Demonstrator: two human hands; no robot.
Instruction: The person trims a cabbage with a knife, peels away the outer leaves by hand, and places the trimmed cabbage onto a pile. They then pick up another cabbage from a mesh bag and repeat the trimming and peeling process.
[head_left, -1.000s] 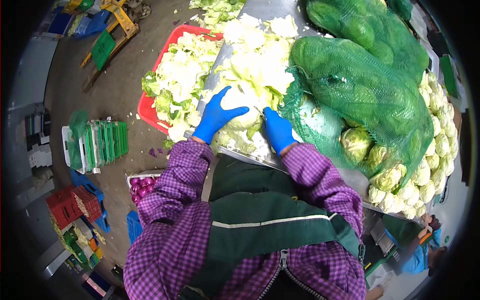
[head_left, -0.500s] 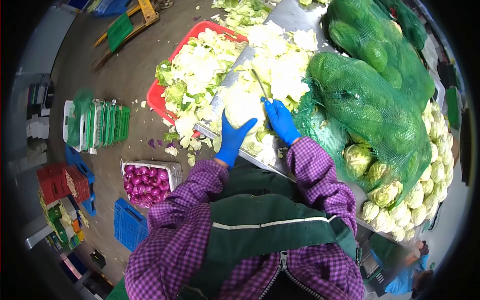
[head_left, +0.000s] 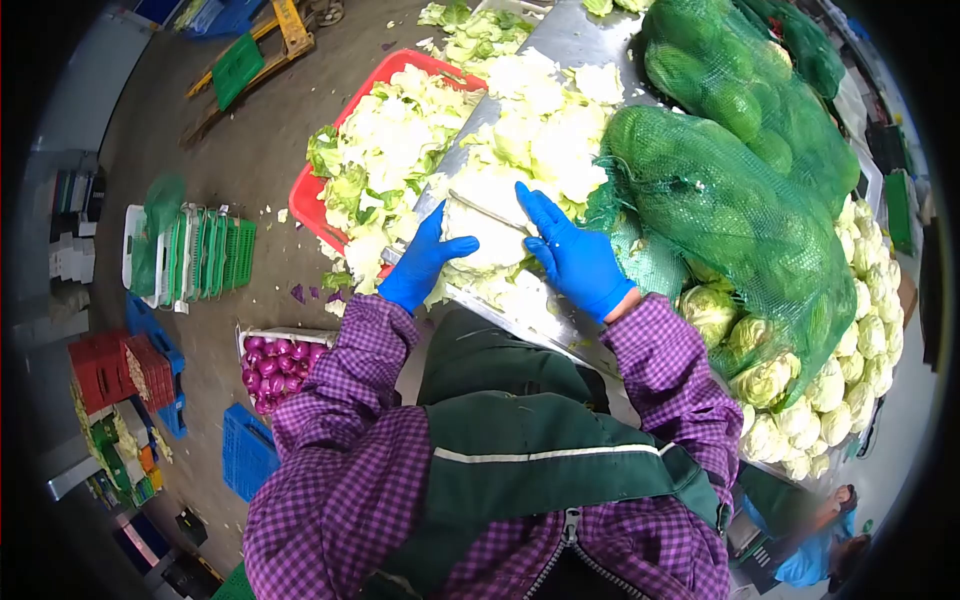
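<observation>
A pale cabbage head (head_left: 492, 228) lies on the steel table (head_left: 575, 40) amid loose cut leaves. My left hand (head_left: 424, 262), in a blue glove, grips the cabbage's left side. My right hand (head_left: 573, 252), also gloved blue, is at the cabbage's right side and holds a knife (head_left: 486, 211). Its thin blade lies across the top of the cabbage, pointing left.
A red crate (head_left: 305, 195) heaped with cabbage leaves stands left of the table. Green net sacks (head_left: 720, 190) of cabbages fill the right side, with trimmed cabbages (head_left: 860, 350) beyond. On the floor are red onions (head_left: 282, 365) in a crate, a blue crate (head_left: 246, 452) and green crates (head_left: 205, 258). Another person (head_left: 812, 560) is at lower right.
The knife, raised and pointing away half a second ago, now lies across the cabbage. My left hand moved from under the cabbage to its left side.
</observation>
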